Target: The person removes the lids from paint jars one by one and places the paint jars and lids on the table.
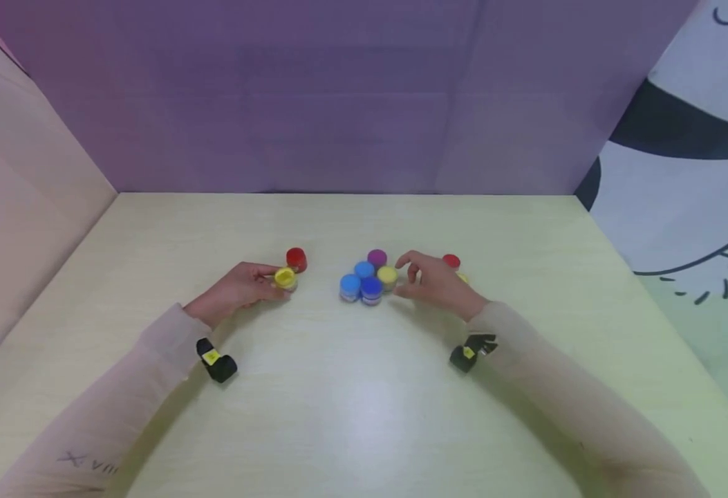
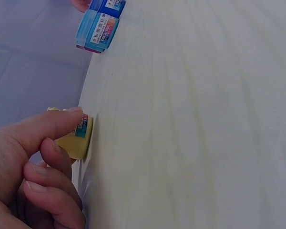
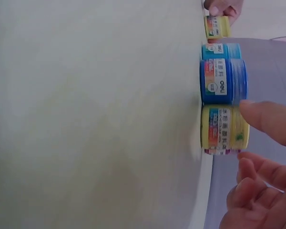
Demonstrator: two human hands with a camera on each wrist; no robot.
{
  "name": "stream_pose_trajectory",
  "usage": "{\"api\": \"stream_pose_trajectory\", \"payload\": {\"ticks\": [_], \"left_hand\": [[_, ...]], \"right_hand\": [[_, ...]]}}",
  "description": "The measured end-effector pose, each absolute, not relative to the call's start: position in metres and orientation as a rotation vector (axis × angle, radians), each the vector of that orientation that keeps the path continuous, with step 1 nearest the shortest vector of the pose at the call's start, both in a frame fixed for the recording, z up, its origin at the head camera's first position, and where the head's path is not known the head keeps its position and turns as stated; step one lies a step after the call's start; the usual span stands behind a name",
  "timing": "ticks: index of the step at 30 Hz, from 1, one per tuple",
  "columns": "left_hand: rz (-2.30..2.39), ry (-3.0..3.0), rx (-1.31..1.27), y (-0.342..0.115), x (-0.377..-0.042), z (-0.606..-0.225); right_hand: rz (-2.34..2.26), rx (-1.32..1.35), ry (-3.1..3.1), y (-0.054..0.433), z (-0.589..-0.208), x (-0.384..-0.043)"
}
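Note:
My left hand point(image 1: 247, 287) pinches a yellow paint jar point(image 1: 285, 279) between thumb and fingers, right beside a red-lidded jar point(image 1: 296, 259). The left wrist view shows the same yellow jar point(image 2: 75, 143), partly covered by the thumb. My right hand point(image 1: 433, 280) is at the right side of a cluster of jars. Its thumb and forefinger are spread around the edge of a pale yellow jar point(image 1: 387, 278); whether they touch it, I cannot tell. Against that jar stands a dark blue jar point(image 3: 223, 81).
The cluster also has two light blue jars, one point(image 1: 350, 287) in front and one point(image 1: 364, 270) behind, and a purple-lidded jar point(image 1: 377, 258). Behind my right hand are another red jar point(image 1: 451, 261) and a mostly hidden yellow one point(image 1: 462, 277). A purple panel point(image 1: 351, 97) borders the table's far edge.

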State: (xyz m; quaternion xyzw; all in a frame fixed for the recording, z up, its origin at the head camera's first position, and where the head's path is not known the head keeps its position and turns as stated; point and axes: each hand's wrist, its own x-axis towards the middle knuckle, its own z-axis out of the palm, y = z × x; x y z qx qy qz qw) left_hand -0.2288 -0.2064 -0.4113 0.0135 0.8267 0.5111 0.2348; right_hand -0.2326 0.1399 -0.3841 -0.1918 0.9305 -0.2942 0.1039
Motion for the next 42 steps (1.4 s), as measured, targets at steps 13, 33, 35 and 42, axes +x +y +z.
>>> {"api": "stream_pose_trajectory", "payload": {"ticks": [13,33,35,42], "left_hand": [[1.271,2.342,0.0,-0.221,-0.216,-0.398],[1.179,2.357,0.118,-0.212,-0.189,-0.386],[1.169,2.362,0.127,-0.208,-0.189,-0.386],[1.164,2.363,0.179,-0.193,-0.186,-0.386]], "right_hand": [[-0.703,-0.524,2.73,0.127,-0.377,-0.236],[-0.642,-0.523,2.786,0.118,-0.376,-0.239],[-0.639,-0.521,2.786,0.118,-0.376,-0.239],[-0.654,-0.485,2.773,0.119,-0.376,-0.237]]}}
